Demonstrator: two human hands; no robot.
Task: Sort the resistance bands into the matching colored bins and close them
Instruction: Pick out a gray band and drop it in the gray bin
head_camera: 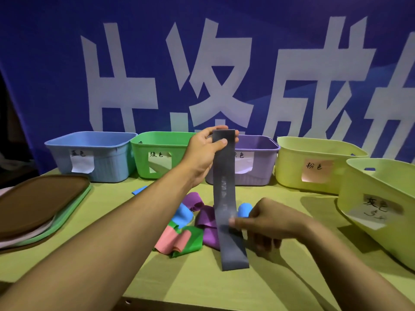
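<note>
Flat grey band [225,194] hangs stretched, pinched by left hand [205,151] above, right hand [267,221] below

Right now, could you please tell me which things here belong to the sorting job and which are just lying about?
Job: grey band held by left hand and right hand; band pile; five bins; stacked lids.
Lying about: blue banner.

Grey band [226,189] in my hands, faint pale print down it. Loose bands: purple [207,217], blue [183,214], pink [171,240], green [192,241]. Bins: blue [94,153], green [157,160], purple [260,162], two yellow-green [314,162] [381,198]. Worktop [202,288] yellow-green. Lid stack [38,205] brown over green. Backdrop [56,63] blue, white characters.
</note>
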